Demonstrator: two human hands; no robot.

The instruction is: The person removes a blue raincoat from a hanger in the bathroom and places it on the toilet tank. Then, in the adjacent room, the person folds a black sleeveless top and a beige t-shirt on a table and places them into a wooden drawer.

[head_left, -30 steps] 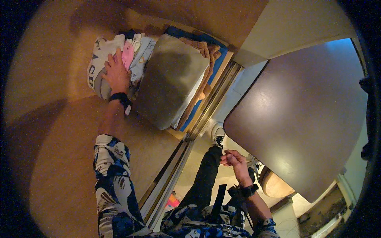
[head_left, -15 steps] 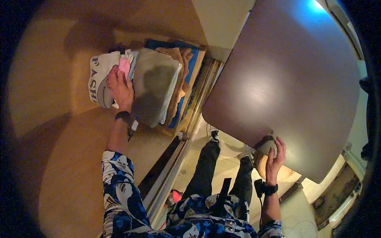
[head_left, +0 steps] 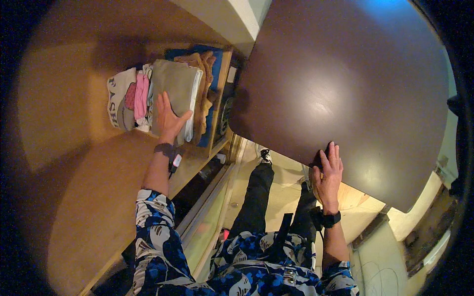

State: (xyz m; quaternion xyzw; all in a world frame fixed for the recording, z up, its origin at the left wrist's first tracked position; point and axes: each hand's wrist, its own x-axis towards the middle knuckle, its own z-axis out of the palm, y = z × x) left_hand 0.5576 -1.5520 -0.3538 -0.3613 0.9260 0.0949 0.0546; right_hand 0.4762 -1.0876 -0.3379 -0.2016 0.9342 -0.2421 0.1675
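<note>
My left hand point(head_left: 170, 120) rests on a folded olive-grey cloth point(head_left: 175, 79), thumb spread and fingers stretched over its face. That cloth stands in a row of folded fabrics on a wooden shelf. To its left are a pink cloth point(head_left: 141, 96) and a white one with dark lettering point(head_left: 117, 106). On its right come a brown towel point(head_left: 206, 74) and a blue cloth point(head_left: 203, 140). My right hand point(head_left: 328, 180) lies with extended fingers on the near edge of a dark brown tabletop point(head_left: 296, 98) and holds nothing.
The wooden shelf board point(head_left: 89, 207) spreads under and left of the fabrics. A sliding-door track point(head_left: 205, 204) runs between shelf and floor. My legs and shoes point(head_left: 265, 156) stand on pale flooring below the table edge. A pale wall corner point(head_left: 237, 24) rises behind the shelf.
My left hand has shifted right, from the pink and white cloths onto the olive-grey one. My right hand has moved slightly left and up, its fingers now flatter on the tabletop.
</note>
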